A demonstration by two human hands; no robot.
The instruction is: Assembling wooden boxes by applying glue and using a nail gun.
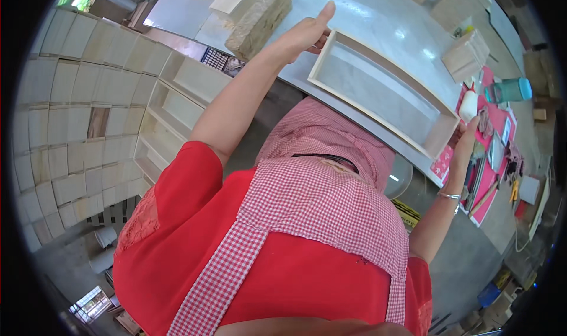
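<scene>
A long, pale rectangular wooden frame (pixel 387 61) lies at a slant along the near edge of the white table, its greyish inside showing between low walls. I cannot tell whether it has a bottom. My left hand (pixel 305 36) is at its far left end, fingers curled against the end wall and thumb sticking up. At the opposite end, my right hand (pixel 465 133) presses its fingers against the outside of the short wall. Right behind that hand stands a white bottle with a red tip (pixel 468 107).
Stacked wooden boxes (pixel 65 117) rise on my left. A wrapped block (pixel 260 20) sits on the table (pixel 354 8) beyond my left arm. To the right are a teal jar (pixel 509 90), a wood block (pixel 466 55) and tools on a pink sheet (pixel 485 200).
</scene>
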